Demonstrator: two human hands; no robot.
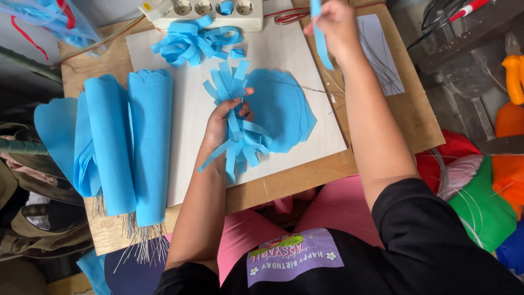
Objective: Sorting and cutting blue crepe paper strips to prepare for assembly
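My left hand (225, 119) grips a bundle of blue paper strips (233, 117) at its middle, the strips fanning out above and below the fist. Under it lies a rounded blue paper sheet (284, 109) on a pale board (185, 109). My right hand (334, 21) is raised at the far edge of the board, pinching a single blue strip (322, 46) that hangs down from the fingers. A loose pile of cut blue strips (191, 41) lies near the board's far edge.
Rolled blue petal sheets (128, 142) with thin wires sticking out lie on the left of the wooden table (420, 117). A white power strip (210, 11) sits at the back. Thin wires on a grey sheet (382, 60) lie right. Coloured fabric (480, 202) is piled at right.
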